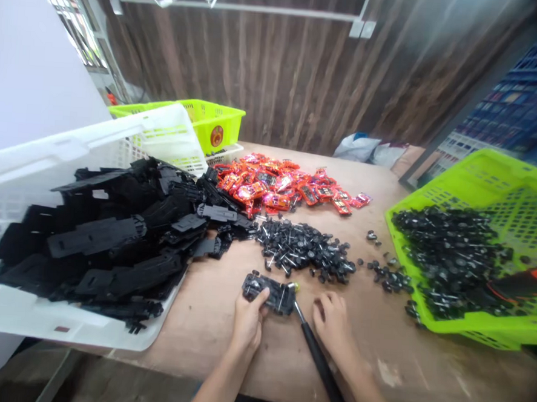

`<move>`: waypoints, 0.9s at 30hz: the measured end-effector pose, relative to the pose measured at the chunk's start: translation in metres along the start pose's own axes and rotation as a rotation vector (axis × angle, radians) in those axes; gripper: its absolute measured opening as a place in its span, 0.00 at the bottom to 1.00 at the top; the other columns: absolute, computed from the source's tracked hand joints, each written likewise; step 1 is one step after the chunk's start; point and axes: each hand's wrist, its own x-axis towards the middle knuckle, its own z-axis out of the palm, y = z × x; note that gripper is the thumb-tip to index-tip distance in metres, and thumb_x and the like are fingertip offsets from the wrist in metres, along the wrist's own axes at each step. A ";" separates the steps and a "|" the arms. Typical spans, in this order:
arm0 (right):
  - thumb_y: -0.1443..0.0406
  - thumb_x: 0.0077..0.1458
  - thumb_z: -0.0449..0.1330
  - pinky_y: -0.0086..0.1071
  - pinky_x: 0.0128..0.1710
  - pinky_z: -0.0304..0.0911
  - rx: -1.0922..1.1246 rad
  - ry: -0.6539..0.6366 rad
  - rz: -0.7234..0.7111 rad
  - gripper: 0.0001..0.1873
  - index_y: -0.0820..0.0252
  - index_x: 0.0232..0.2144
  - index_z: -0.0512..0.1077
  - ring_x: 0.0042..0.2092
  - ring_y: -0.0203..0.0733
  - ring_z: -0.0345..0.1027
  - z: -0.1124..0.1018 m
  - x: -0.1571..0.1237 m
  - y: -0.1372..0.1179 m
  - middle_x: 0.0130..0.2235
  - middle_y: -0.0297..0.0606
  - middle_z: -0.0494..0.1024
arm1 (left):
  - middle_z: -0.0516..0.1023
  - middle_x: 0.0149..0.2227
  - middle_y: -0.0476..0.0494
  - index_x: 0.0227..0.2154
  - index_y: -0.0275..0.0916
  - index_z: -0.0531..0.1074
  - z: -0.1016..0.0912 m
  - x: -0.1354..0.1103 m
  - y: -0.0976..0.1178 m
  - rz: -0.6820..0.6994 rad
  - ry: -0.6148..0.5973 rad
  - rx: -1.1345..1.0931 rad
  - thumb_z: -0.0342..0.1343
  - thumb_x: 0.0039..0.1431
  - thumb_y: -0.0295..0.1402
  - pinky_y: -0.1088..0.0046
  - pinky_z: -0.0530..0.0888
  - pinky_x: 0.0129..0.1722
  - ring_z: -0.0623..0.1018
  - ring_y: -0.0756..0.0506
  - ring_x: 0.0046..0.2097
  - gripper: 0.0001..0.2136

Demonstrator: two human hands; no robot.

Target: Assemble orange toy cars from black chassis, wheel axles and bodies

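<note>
My left hand (248,321) grips a black toy car chassis (269,293) by its near side, thumb on top. The chassis has axles across it and small wheels at its edges. Against its right end lies a small hammer (324,368) with a black handle, a thin metal shaft and a yellowish tip on its head. Just right of the hammer, my right hand (333,317) rests on the table with its fingers loosely bent and somewhat apart; nothing shows in it. Beyond the chassis spreads a pile of black wheels on metal axles (304,249).
A tipped white crate (78,329) on the left spills black plastic chassis plates (107,236). Red toy car bodies (278,186) lie heaped at the back, near a green basket (218,128). A tilted green crate (483,332) at right holds wheels and an orange-black tool (525,283).
</note>
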 end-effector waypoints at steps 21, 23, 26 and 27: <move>0.59 0.60 0.57 0.41 0.44 0.68 0.091 -0.095 0.197 0.18 0.61 0.50 0.66 0.45 0.42 0.69 0.035 0.318 -0.079 0.49 0.41 0.71 | 0.78 0.31 0.43 0.37 0.37 0.69 -0.041 0.038 0.002 0.168 -0.054 0.243 0.68 0.32 0.30 0.71 0.73 0.34 0.77 0.44 0.34 0.24; 0.59 0.60 0.57 0.41 0.43 0.68 0.126 -0.058 0.181 0.18 0.62 0.49 0.67 0.44 0.41 0.69 0.025 0.319 -0.080 0.48 0.41 0.71 | 0.78 0.30 0.44 0.36 0.38 0.68 -0.042 0.038 0.004 0.168 -0.047 0.236 0.67 0.33 0.29 0.71 0.73 0.34 0.77 0.44 0.33 0.23; 0.63 0.60 0.56 0.41 0.46 0.66 0.164 0.027 0.134 0.11 0.64 0.42 0.71 0.46 0.42 0.69 -0.006 0.305 -0.064 0.45 0.41 0.73 | 0.77 0.29 0.46 0.36 0.38 0.67 -0.039 0.032 0.011 0.169 -0.025 0.239 0.66 0.35 0.28 0.72 0.73 0.32 0.76 0.46 0.32 0.21; 0.66 0.59 0.56 0.41 0.47 0.64 0.173 0.053 0.117 0.09 0.65 0.39 0.72 0.47 0.42 0.68 -0.018 0.295 -0.054 0.44 0.42 0.74 | 0.76 0.29 0.47 0.36 0.38 0.66 -0.037 0.029 0.014 0.167 -0.024 0.249 0.65 0.36 0.28 0.73 0.72 0.31 0.76 0.46 0.32 0.21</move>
